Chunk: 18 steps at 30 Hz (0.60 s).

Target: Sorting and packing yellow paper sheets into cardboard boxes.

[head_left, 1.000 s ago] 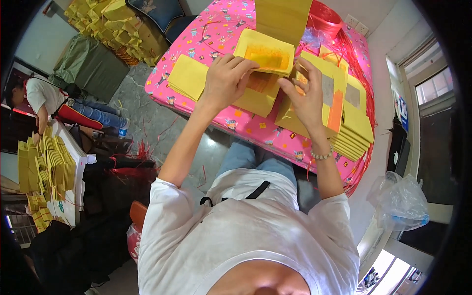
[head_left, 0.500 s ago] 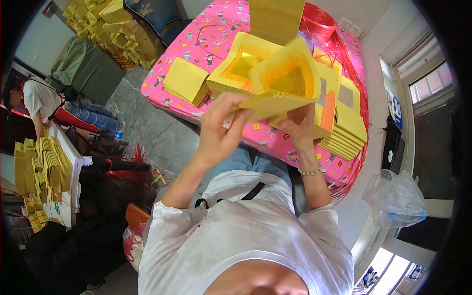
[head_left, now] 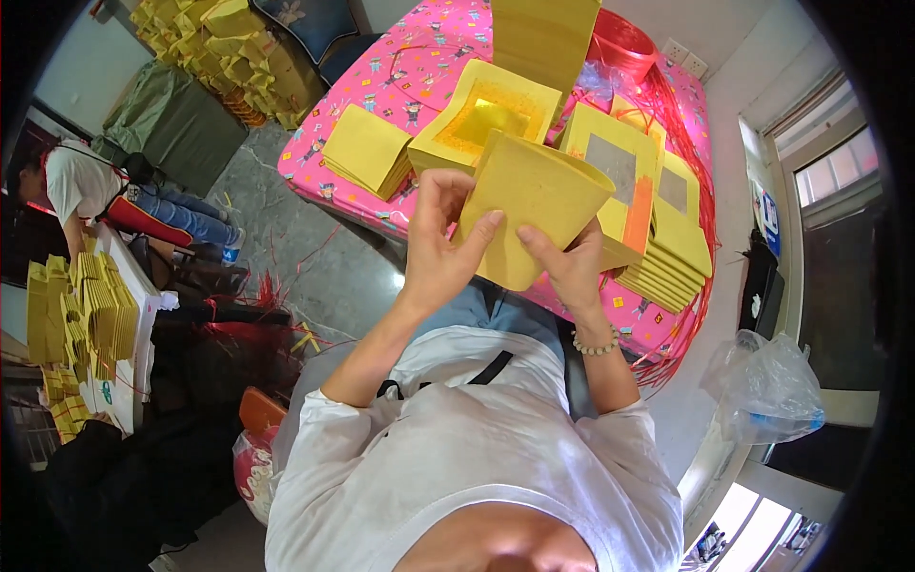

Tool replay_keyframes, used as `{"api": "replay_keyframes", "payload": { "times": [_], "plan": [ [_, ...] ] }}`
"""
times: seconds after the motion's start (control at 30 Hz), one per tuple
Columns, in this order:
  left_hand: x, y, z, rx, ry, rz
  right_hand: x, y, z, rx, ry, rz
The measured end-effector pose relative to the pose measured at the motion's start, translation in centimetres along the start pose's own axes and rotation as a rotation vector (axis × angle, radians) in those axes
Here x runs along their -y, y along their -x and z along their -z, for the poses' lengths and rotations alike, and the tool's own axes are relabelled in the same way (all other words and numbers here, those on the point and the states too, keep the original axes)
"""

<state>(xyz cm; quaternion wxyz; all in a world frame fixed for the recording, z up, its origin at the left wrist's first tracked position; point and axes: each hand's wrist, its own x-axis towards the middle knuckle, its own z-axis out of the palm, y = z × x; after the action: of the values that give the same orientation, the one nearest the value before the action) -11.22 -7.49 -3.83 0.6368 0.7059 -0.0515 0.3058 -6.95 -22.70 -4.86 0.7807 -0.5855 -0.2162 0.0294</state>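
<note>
The pink table [head_left: 386,91] fills the top centre of the frame, its cloth printed with small figures. At the upper left stands a box under a green cover [head_left: 176,133], with a heap [head_left: 233,57] of yellow paper pieces behind it and a dark chair [head_left: 305,29] to its right. Below that, at the left edge, a co-worker [head_left: 81,186] in a white top leans over a white table [head_left: 141,262] that bears yellow stacks [head_left: 110,305]. A clear bag [head_left: 777,391] hangs at the lower right of the frame. Back on the pink table, a thick yellow block [head_left: 443,133] lies at top centre, its hollow rimmed with orange, and a yellow board [head_left: 543,43] stands upright just behind it. To the right is another block [head_left: 581,133] with a grey patch and an orange stripe; beside it, nearer the right edge of the table, is a stack [head_left: 667,272] of yellow layers. Red strips [head_left: 701,210] trail down that edge from a red coil [head_left: 620,48], and a low pile [head_left: 367,148] sits left of the hollow block. The bundle [head_left: 529,205] of yellow paper is mid-frame, held up in front of the hollow block, tilted, its upper right edge curled. Both hands have hold of it — the left hand [head_left: 443,243] pinches its left side, thumb on the near face, and the right hand [head_left: 572,267] its lower right, thumb likewise in front — with a beaded bracelet [head_left: 596,341] on the right wrist
</note>
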Motion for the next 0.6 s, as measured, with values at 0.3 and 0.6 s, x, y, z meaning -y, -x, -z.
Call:
{"api": "replay_keyframes", "payload": {
  "times": [0.3,0.6],
  "plan": [
    [-0.3,-1.0,0.3,0.255,0.422,0.406,0.5,-0.7,0.8,0.006,-0.018,-0.129],
    [0.1,0.3,-0.5,0.296,0.372,0.305,0.6,-0.4,1.3,0.063,0.028,-0.175]
  ]
}}
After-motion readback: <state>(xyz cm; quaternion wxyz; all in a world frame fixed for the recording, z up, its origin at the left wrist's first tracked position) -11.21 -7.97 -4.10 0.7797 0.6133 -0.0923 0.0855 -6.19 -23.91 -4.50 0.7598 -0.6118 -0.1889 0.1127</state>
